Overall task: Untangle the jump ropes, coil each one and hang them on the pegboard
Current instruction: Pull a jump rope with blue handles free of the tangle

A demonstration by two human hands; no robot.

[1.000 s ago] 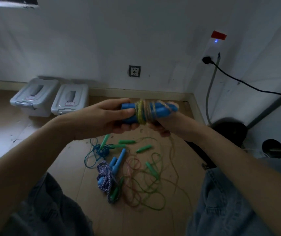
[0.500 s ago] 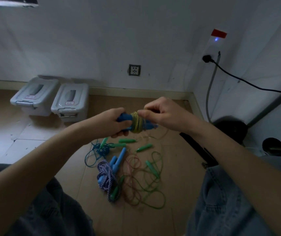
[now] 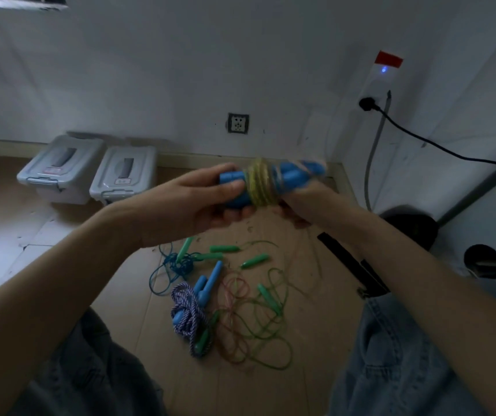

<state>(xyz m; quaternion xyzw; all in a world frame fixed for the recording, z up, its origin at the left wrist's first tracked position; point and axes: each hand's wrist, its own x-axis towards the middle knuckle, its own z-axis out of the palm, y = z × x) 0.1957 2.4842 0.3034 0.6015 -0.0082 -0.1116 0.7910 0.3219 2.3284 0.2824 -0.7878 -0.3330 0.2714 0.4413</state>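
Observation:
My left hand (image 3: 192,202) grips a pair of blue handles (image 3: 288,175) held side by side, with yellow rope (image 3: 260,183) wound in a tight band round their middle. My right hand (image 3: 304,202) is under the handles' right end, blurred, with a loose strand of the yellow rope trailing down from it. On the floor below lies a tangle of jump ropes (image 3: 240,310): green cord, pinkish cord, a blue cord with green handles (image 3: 222,249), and a purple-white braided rope (image 3: 186,310) with blue handles (image 3: 209,283). No pegboard is in view.
Two grey lidded bins (image 3: 90,172) stand against the back wall at left. A black cable (image 3: 421,139) runs from a wall plug at right, above a dark round base (image 3: 412,226). A black bar (image 3: 349,265) lies on the floor by my right knee.
My right hand went from above the handles to underneath their right end, carrying the yellow strand round. The bundle rose slightly. The floor tangle has not moved.

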